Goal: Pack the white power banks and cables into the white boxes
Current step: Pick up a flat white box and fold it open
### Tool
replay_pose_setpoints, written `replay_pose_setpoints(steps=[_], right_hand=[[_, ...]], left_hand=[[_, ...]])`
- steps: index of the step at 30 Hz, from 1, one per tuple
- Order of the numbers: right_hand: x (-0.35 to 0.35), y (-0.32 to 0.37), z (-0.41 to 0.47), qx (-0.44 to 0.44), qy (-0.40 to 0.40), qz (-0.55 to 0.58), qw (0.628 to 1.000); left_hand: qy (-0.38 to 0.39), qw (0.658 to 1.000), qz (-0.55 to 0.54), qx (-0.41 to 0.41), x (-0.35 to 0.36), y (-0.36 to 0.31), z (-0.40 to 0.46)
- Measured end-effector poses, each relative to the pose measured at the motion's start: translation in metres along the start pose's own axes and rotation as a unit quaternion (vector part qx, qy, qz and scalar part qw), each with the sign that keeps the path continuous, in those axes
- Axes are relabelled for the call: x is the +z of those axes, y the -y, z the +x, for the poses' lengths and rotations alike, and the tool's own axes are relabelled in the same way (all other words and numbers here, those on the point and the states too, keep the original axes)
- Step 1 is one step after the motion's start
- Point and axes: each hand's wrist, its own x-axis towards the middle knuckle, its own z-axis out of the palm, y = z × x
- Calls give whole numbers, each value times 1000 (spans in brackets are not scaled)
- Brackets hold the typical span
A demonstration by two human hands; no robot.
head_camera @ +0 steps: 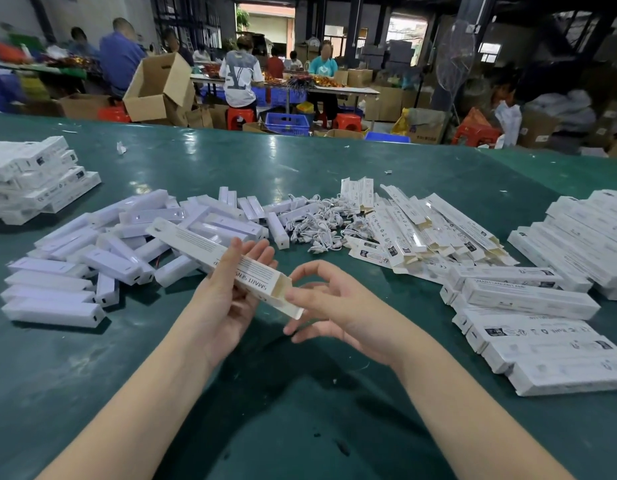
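A long, narrow white cardboard box [224, 263] printed with grey text lies slantwise across the left hand [227, 292], whose palm faces up and whose fingers curl under and round it, holding it above the dark green table [300, 393]. The box's near end is open, its brown inner flap showing, and the right hand [331, 306] is at that opening: thumb and forefinger bent into a loose ring, one fingertip touching the open flap. Whether the box holds anything cannot be told.

Left of the held box and behind it, a loose heap of white plastic bar-shaped power banks [102, 251] spreads over the table. Behind the box, further from the person, lies a tangle of short white coiled cables [326, 223]. Right of the cables is a pile of flat, unfolded white boxes [424, 230] with open ends. Right of the held box, closed white boxes [528, 327] are stacked in rows. Far left of the held box stands another stack of white boxes [33, 178]. Beyond the table, people sit at other benches among brown cartons [158, 88].
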Motion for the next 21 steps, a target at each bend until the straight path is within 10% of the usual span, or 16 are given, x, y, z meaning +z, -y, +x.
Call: replay_pose_setpoints(steps=[10,21], right_hand=[[9,-16,0,-212,-106,-313,920],[13,-20,-1,-165,-74,-175,968]], left_hand=[[-10,999,25,-25,-2,1,1],[-8,999,34,-18,-6,4,2]])
